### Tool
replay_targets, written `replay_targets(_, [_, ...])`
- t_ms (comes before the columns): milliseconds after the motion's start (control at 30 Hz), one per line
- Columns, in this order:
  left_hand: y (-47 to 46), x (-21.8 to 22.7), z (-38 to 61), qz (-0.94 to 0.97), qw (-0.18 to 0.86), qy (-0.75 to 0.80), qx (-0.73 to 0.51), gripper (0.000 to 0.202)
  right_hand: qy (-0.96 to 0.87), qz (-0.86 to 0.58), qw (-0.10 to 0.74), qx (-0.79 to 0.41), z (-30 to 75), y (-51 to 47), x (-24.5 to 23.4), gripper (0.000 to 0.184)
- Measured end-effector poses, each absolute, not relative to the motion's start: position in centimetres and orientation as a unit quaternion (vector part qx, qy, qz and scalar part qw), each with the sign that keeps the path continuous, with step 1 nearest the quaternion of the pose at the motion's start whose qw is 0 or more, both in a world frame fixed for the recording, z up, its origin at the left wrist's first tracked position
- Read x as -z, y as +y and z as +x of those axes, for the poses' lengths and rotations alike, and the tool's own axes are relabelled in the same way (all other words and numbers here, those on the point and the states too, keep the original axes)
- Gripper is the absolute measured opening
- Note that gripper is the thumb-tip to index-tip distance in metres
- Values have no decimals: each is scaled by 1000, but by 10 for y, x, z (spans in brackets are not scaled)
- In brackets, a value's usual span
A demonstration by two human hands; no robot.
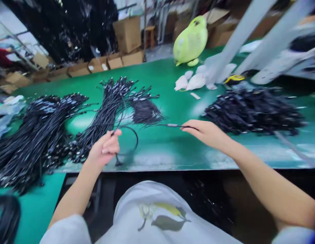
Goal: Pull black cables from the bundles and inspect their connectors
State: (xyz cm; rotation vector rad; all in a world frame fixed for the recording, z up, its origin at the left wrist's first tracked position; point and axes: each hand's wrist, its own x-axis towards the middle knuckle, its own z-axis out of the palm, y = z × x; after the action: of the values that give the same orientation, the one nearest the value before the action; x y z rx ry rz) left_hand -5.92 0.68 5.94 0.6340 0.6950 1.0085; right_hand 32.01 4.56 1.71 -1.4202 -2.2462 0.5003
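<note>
A thin black cable [135, 137] loops between my hands above the green table. My left hand [106, 147] is closed on it near the front edge, and a dark connector end dangles just below the fingers. On the other side, my right hand [204, 132] pinches a thin black length with a grey label [172, 125] beside the fingertips. Whether both hands hold the same cable cannot be made out. Behind my left hand lies a fanned bundle of black cables [106, 108]. A smaller bunch of thin black strands [145, 112] lies between the hands, farther back.
Large cable piles lie on the green table [162, 81] at left [42, 125] and right [251, 110]. A yellow-green fan-like device [191, 40] stands at the back beside white bags [195, 81]. Grey posts [243, 37] rise at right. Cardboard boxes [128, 34] line the far side.
</note>
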Motion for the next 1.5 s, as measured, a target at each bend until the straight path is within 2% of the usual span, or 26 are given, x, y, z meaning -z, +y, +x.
replay_targets(67, [10,-66,-68,243,732,321,-550,30,-817,-507,222,-162,320,37,4,34])
replay_targets(167, [14,-66,-61,250,696,337,-583,29,-859,-463,217,-29,301,15,13,37])
replay_targets(233, [16,-60,-49,288,684,361,-566,26,-897,-383,217,41,281,-3,3,34])
replay_targets(367, [21,-47,-31,334,685,375,-527,41,-939,-250,234,24,249,-24,-34,29])
replay_targets(500, [25,-41,-34,301,707,351,-535,31,-920,-289,252,84,247,-21,-49,26])
replay_targets(633, [28,-41,-44,225,735,334,-546,43,-876,-372,248,180,264,-12,-49,20])
replay_targets(733, [29,-39,-47,167,758,334,-534,34,-832,-423,268,239,277,-9,-56,20])
replay_targets(833, [28,-38,-45,146,768,315,-538,29,-833,-420,281,224,280,-8,-61,21])
replay_targets(967, [25,-41,-41,179,776,282,-534,28,-856,-399,249,217,273,-3,-52,20])
replay_targets(1167, [22,-44,-45,148,771,291,-547,33,-845,-461,206,173,268,12,-28,33])
replay_targets(1267, [20,-44,-50,103,773,258,-570,29,-849,-463,200,159,268,15,-23,37])
replay_targets(1500, [13,-46,-70,137,774,253,-563,31,-831,-517,175,110,281,21,-21,36])
